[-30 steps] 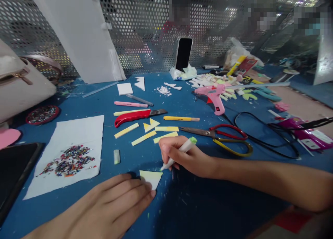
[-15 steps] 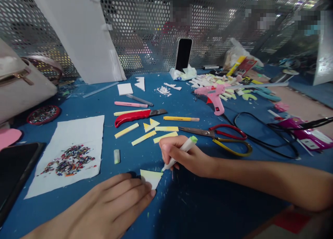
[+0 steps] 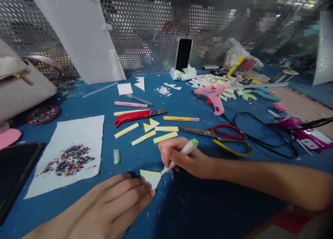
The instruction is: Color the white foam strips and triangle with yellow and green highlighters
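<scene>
My right hand grips a marker with a white barrel and a green end. Its tip touches the right corner of a small white foam or card piece, whose upper edge is tinted yellow-green. With fingers close together, my left hand holds that piece down against the blue table; part of the piece is hidden beneath the fingers. The marker's cap lies up and left of the piece. Several yellow-tinted strips and a zigzag-cut yellow piece lie beyond my hands.
Behind the strips lies a red-handled knife. Scissors rest right, near a pink glue gun and a black cable. Left are a sheet with beads and a dark tablet or phone. A phone stands upright at the back.
The marker's tip has shifted slightly left and down onto the piece's corner, and its green end has moved slightly right. My left hand looks unchanged.
</scene>
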Demonstrator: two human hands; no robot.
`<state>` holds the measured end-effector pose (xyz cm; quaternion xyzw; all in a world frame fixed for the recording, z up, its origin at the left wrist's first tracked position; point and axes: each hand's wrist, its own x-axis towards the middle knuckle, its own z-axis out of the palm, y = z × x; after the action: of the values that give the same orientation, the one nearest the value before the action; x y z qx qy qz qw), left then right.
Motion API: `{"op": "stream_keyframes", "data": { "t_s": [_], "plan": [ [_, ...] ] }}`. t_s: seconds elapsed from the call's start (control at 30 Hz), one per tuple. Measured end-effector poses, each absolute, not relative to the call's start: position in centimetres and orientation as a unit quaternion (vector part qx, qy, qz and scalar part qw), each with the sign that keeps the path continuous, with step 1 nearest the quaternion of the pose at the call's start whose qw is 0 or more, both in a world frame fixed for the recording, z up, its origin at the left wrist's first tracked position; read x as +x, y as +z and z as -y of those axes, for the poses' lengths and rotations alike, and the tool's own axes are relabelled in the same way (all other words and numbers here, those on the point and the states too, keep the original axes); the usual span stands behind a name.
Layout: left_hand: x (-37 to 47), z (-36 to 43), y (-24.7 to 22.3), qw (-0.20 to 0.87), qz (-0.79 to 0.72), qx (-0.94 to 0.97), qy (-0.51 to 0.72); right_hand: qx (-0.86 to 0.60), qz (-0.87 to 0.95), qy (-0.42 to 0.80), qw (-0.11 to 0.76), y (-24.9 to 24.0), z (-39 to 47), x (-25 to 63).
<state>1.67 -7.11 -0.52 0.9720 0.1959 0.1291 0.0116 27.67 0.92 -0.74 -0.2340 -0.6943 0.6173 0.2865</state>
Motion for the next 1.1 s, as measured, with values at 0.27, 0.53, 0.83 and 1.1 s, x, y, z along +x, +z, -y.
{"op": "stream_keyframes", "data": {
  "t_s": [0.27,0.53,0.83,1.1],
  "plan": [
    [1.86,7.14,-0.24,-0.01,-0.199,0.97,0.143,-0.225,0.705,0.603,0.3,-0.7,-0.86,27.67],
    [1.74,7.32,-0.35,-0.008,-0.202,0.97,0.137,-0.228,0.708,0.598,0.298,-0.67,-0.84,27.72],
    [1.8,7.25,-0.38,-0.004,-0.202,0.971,0.13,-0.222,0.699,0.611,0.298,-0.74,-0.75,27.62],
    [1.81,7.38,-0.45,0.006,-0.202,0.971,0.131,-0.218,0.708,0.603,0.295,-0.64,-0.82,27.58]
  ]
}}
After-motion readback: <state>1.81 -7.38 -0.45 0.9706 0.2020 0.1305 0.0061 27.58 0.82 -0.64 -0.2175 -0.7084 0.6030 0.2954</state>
